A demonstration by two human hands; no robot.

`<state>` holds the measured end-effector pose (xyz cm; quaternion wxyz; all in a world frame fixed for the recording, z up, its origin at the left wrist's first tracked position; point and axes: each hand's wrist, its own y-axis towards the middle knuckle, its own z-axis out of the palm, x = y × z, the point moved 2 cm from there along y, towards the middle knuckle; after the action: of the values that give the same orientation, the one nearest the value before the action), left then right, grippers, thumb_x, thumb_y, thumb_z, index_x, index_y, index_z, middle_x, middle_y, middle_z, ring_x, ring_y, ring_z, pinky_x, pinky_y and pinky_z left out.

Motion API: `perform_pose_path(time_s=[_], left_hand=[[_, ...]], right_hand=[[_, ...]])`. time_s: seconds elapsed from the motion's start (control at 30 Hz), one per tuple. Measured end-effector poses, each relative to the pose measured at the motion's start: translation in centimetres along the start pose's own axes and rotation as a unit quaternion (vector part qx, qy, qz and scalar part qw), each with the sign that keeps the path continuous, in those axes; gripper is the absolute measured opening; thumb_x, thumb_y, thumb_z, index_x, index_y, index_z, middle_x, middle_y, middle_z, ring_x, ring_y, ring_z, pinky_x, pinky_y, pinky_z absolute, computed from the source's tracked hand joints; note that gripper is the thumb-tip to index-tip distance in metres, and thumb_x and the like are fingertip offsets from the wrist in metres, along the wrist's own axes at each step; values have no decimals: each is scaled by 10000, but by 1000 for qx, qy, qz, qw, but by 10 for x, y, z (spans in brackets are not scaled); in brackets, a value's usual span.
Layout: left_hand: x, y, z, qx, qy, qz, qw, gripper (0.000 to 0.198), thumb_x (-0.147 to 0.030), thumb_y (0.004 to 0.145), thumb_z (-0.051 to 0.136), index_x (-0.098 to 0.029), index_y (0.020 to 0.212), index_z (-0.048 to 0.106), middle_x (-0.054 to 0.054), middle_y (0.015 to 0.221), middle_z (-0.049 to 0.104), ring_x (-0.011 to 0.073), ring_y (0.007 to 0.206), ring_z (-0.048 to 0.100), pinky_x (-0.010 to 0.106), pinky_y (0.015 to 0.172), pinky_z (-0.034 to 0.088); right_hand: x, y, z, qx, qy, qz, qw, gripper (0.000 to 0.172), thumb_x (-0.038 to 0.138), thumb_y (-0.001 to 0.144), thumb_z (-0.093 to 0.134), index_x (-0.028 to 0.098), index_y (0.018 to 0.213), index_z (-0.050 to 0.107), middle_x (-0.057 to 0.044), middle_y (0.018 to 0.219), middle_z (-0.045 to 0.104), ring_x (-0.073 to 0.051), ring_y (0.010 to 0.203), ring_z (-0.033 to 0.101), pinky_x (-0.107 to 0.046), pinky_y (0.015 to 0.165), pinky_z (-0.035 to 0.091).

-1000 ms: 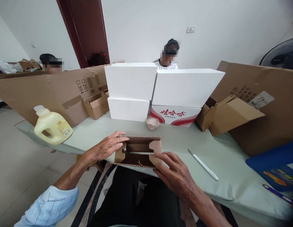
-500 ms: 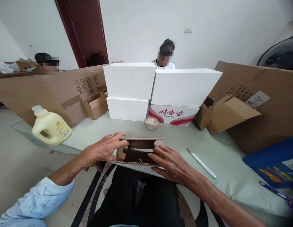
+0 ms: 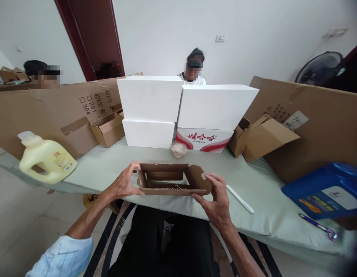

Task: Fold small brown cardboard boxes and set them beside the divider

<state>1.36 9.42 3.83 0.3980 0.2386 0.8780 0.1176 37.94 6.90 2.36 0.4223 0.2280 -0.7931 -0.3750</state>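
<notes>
A small open cardboard box [image 3: 169, 191] lies at the table's near edge, its inside facing up and a gap showing through the bottom. My left hand [image 3: 125, 184] is closed around its left end, thumb at the front edge and fingers at the back corner. At the right end, my right hand [image 3: 218, 198] has the thumb against the front edge and the fingers on the outward-leaning end flap [image 3: 197, 177]. A slim white-handled tool [image 3: 240, 199] lies just right of that hand. Beyond the box sits a crumpled ball of clear wrap [image 3: 178, 149].
White boxes [image 3: 149, 100] are stacked at the back, one with red print. A yellowish jug [image 3: 48, 157] stands left; a blue container [image 3: 322, 192] and a purple-handled tool [image 3: 317, 226] lie right. Open cartons [image 3: 269, 136] and large cardboard sheets flank the table. Two people sit beyond.
My right hand has come out of the box's interior to its right end, and the right flap now leans outward. My left hand has shifted its hold on the left end. The view has turned slightly right.
</notes>
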Motion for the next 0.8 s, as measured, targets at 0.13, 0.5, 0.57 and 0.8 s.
perform_pose_path(time_s=[0.13, 0.5, 0.57, 0.8], left_hand=[[7, 10, 8, -148, -47, -44, 987, 765, -424, 604, 999, -254, 1095, 438, 99, 1329, 648, 259, 1176, 665, 436, 1054, 534], [15, 31, 36, -322, 47, -191, 926, 1064, -869, 520, 835, -220, 1291, 495, 74, 1131, 630, 315, 953, 682, 451, 789, 598], [9, 42, 40, -312, 49, -186, 930, 1170, -887, 554, 804, -202, 1435, 453, 111, 1204, 643, 338, 985, 695, 459, 778, 607], [22, 40, 51, -195, 130, -97, 967, 846, -781, 871, 517, -191, 1476, 553, 167, 1300, 659, 346, 1037, 738, 430, 701, 629]], right_hand=[[-17, -8, 4, 18, 78, 99, 992, 618, 445, 939, 817, 271, 1482, 578, -122, 1335, 695, -182, 821, 636, -328, 730, 599], [-17, -14, -11, 187, 75, 151, 968, 211, 158, 875, 626, 195, 688, 534, 28, 773, 595, -138, 713, 532, -242, 660, 425], [-11, -15, -16, 176, 62, 155, 970, 253, 131, 839, 591, 206, 666, 423, 45, 733, 506, -120, 679, 444, -245, 621, 357], [-18, -44, -85, -2, -50, 170, 984, 366, 371, 960, 638, 213, 644, 546, 10, 650, 580, -149, 599, 487, -271, 573, 415]])
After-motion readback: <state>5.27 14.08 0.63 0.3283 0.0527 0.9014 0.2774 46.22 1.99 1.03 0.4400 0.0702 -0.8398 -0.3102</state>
